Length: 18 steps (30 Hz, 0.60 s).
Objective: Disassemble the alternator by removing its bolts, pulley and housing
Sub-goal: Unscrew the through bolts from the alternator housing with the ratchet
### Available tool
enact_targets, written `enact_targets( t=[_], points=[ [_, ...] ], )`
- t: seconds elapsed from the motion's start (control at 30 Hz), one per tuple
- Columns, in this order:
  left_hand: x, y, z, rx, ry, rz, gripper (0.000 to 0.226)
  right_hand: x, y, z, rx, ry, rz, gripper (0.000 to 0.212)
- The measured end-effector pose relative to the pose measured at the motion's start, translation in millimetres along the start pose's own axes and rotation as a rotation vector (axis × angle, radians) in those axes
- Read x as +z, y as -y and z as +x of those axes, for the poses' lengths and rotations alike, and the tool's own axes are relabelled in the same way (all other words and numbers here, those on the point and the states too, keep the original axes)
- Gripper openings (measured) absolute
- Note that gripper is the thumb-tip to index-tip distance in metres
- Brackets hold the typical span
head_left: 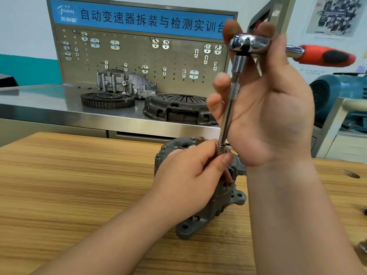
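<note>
The grey alternator stands on the wooden table, mostly hidden behind my hands. A chrome ratchet with a red handle carries a long extension bar and a socket that points down onto the alternator's top. My left hand pinches the socket between thumb and fingers at the alternator. My right hand is raised above it, with fingers curled around the ratchet head and the upper bar. The bolt under the socket is hidden.
Behind the table runs a steel bench with a flywheel, a clutch cover and an aluminium housing in front of a pegboard. A blue motor stands at the right. Small metal parts lie at the table's right edge.
</note>
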State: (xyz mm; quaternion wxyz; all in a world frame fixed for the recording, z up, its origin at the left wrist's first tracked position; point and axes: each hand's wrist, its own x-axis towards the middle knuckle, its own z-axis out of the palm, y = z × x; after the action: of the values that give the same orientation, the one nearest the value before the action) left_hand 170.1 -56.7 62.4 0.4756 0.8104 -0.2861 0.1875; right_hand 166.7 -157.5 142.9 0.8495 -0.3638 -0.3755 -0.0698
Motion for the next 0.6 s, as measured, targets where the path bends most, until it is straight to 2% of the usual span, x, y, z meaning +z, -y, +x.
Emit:
enact_targets(
  t=[0.07,0.13,0.2,0.27,0.33,0.4,0.6],
  points=[
    [0.0,0.1,0.4,-0.020,-0.002,0.008,0.028,-0.5,0.4,-0.1,-0.035,0.004,-0.051,0.024],
    [-0.1,-0.5,1.1,-0.034,0.003,0.022,0.027,-1.0,-1.5,-0.9,-0.152,-0.071,-0.223,0.017],
    [-0.1,-1.7,1.3,-0.050,0.012,0.034,0.028,-2.0,-2.8,-0.4,-0.393,-0.156,-0.565,0.012],
    [0.3,-2.8,1.6,-0.054,0.014,0.036,0.033,-5.7,-3.8,2.1,-0.713,-0.157,-0.985,0.012],
    [0.6,-3.1,1.7,-0.050,0.010,0.031,0.038,-8.6,-7.1,4.0,-0.893,-0.146,-1.190,0.013],
    [0.6,-2.2,1.5,-0.049,0.005,-0.003,0.038,-5.4,-10.6,3.5,-0.859,-0.178,-1.110,0.012],
    [-1.8,-1.9,-0.5,0.010,0.026,-0.067,0.035,1.0,-4.5,-1.4,-0.324,-0.189,-0.459,0.016]
  ],
)
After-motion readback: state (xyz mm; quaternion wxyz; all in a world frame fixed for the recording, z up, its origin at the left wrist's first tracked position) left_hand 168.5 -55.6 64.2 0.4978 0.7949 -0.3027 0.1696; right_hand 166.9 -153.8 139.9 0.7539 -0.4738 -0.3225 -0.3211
